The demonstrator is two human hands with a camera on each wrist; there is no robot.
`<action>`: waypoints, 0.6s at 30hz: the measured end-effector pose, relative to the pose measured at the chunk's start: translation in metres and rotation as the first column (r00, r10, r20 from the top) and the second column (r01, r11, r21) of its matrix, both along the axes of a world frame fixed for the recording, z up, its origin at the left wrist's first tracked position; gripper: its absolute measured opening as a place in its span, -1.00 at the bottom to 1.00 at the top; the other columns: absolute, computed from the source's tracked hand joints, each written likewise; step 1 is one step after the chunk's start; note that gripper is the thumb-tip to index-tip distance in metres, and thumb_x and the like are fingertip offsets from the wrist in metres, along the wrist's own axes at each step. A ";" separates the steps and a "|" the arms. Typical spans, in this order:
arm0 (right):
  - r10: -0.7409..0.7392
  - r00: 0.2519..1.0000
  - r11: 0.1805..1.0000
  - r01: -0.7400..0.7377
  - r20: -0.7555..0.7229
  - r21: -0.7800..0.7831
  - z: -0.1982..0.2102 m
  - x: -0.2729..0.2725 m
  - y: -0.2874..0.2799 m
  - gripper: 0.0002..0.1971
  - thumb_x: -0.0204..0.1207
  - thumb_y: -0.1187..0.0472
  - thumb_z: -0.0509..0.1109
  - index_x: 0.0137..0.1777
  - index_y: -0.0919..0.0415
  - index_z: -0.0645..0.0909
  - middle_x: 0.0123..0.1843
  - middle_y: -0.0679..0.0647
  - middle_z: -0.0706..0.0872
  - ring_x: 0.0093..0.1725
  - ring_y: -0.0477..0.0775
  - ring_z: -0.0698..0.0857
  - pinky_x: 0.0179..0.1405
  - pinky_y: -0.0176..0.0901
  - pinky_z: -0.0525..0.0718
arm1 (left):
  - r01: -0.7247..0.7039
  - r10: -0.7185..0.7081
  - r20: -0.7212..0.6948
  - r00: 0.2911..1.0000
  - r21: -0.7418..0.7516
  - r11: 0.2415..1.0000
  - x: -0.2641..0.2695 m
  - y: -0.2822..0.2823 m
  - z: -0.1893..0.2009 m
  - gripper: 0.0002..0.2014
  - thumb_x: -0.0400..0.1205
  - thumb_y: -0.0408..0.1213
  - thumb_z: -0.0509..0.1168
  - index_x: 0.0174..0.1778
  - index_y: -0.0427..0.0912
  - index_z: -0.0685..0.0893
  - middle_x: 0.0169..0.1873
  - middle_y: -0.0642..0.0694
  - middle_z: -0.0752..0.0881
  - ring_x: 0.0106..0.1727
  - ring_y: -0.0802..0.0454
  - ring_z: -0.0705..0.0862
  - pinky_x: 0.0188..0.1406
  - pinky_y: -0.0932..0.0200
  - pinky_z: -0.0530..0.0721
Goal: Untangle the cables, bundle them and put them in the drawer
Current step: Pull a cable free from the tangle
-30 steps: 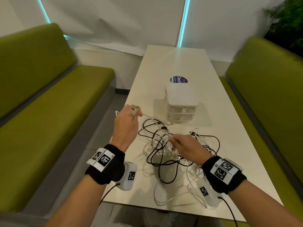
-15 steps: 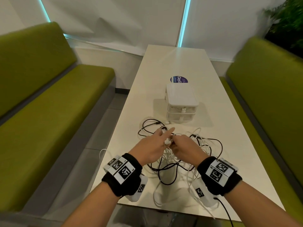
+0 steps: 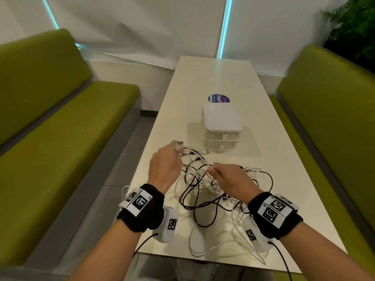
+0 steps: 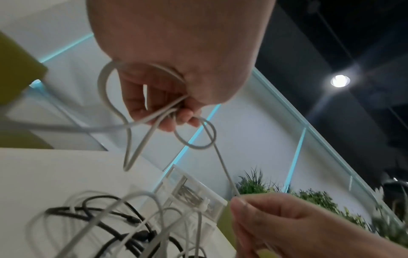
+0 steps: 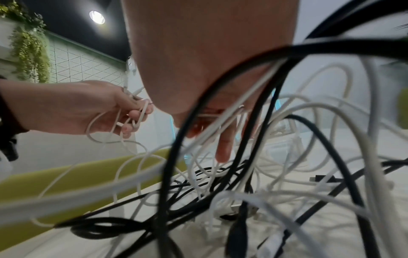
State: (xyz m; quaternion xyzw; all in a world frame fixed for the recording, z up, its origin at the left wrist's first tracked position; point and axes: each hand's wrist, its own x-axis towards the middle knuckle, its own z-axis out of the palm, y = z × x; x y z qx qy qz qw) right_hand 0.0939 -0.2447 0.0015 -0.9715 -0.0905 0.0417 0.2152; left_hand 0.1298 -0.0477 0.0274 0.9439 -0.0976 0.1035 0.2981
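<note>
A tangle of black and white cables [image 3: 211,191] lies on the near half of the white table [image 3: 284,159]. My left hand [image 3: 164,169] is raised left of the tangle and grips several loops of a white cable [image 4: 130,125], its plug end [image 3: 179,146] sticking out above the fingers. My right hand [image 3: 229,179] hovers over the tangle and pinches the same white cable [image 4: 223,167] where it runs down from the left hand. A small white two-drawer box [image 3: 221,128] stands behind the tangle, both drawers closed.
Green benches [image 3: 60,138] run along both sides of the table. A round blue sticker [image 3: 218,98] lies behind the drawer box. A plant [image 3: 355,31] stands at the back right. White cable loops reach the table's near edge [image 3: 203,254].
My left hand, which had come in to meet the right hand over the tangle, has pulled away to the left and up again, holding the cable. My right hand has stayed over the tangle.
</note>
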 end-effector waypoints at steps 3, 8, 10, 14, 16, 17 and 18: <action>-0.023 0.996 0.995 0.031 0.081 -0.099 0.000 0.002 -0.006 -0.66 0.78 -0.05 0.00 -0.21 0.07 0.33 -0.42 -0.10 0.48 -0.32 0.16 0.54 -0.15 -0.01 0.36 | -0.151 0.152 -0.010 0.988 -0.194 0.969 0.002 0.008 0.001 -0.71 0.78 -0.30 0.01 0.05 -0.14 0.68 -0.18 -0.06 0.72 -0.13 -0.10 0.68 -0.13 0.02 0.53; -0.096 0.992 0.991 0.104 0.085 -0.089 -0.004 0.000 -0.014 -0.61 0.78 -0.06 -0.02 -0.29 0.03 0.30 -0.42 0.03 0.57 -0.27 0.29 0.62 -0.11 -0.07 0.30 | -0.141 0.138 -0.027 0.990 -0.240 0.960 0.005 0.010 -0.006 -0.75 0.74 -0.38 0.07 0.13 -0.15 0.66 0.05 -0.08 0.73 -0.04 -0.11 0.74 -0.03 0.01 0.63; -0.078 0.994 0.992 0.085 0.071 -0.092 -0.002 -0.001 -0.012 -0.60 0.79 -0.04 -0.03 -0.31 0.01 0.28 -0.43 0.01 0.55 -0.28 0.27 0.60 -0.08 -0.07 0.33 | -0.052 0.054 0.035 0.998 -0.046 0.998 0.002 0.003 -0.008 -0.61 0.70 -0.48 0.10 0.44 -0.18 0.52 0.26 -0.12 0.62 0.14 -0.12 0.66 0.05 0.06 0.55; -0.006 0.998 0.979 0.019 0.067 -0.204 0.001 -0.003 -0.005 -0.64 0.80 0.00 -0.02 -0.13 0.13 0.46 -0.37 0.07 0.61 -0.29 0.27 0.57 -0.10 -0.02 0.33 | 0.132 -0.138 0.077 0.987 0.083 0.988 -0.006 -0.011 -0.002 -0.28 0.64 -0.56 0.06 0.73 -0.18 -0.03 0.66 -0.14 0.22 0.67 -0.15 0.15 0.60 -0.09 0.30; -0.007 0.997 0.980 0.022 0.077 -0.197 0.002 -0.003 0.000 -0.67 0.79 0.03 0.03 0.04 0.15 0.57 -0.24 0.14 0.73 -0.19 0.31 0.66 -0.15 -0.07 0.28 | 0.291 -0.296 0.010 0.955 0.163 0.943 -0.011 -0.023 -0.002 -0.23 0.64 -0.56 0.06 0.73 -0.08 -0.08 0.67 -0.04 0.23 0.73 -0.05 -0.07 0.67 -0.23 0.09; -0.003 0.996 0.984 0.020 0.091 -0.180 0.003 -0.003 0.002 -0.71 0.78 0.07 0.06 0.09 0.17 0.59 -0.18 0.18 0.76 -0.17 0.33 0.67 -0.16 -0.08 0.28 | 0.364 -0.363 -0.043 0.931 0.217 0.906 -0.014 -0.028 -0.006 -0.25 0.64 -0.54 0.08 0.73 -0.05 -0.03 0.61 -0.02 0.34 0.73 -0.03 -0.03 0.66 -0.26 0.07; 0.006 0.995 0.988 0.011 0.103 -0.156 0.004 -0.004 0.004 -0.78 0.75 0.14 0.11 0.09 0.18 0.58 -0.17 0.18 0.77 -0.17 0.34 0.67 -0.16 -0.09 0.28 | 0.411 -0.401 -0.092 0.911 0.278 0.869 -0.016 -0.033 -0.010 -0.30 0.66 -0.49 0.09 0.72 -0.04 0.06 0.54 -0.03 0.44 0.70 -0.04 0.09 0.64 -0.25 0.11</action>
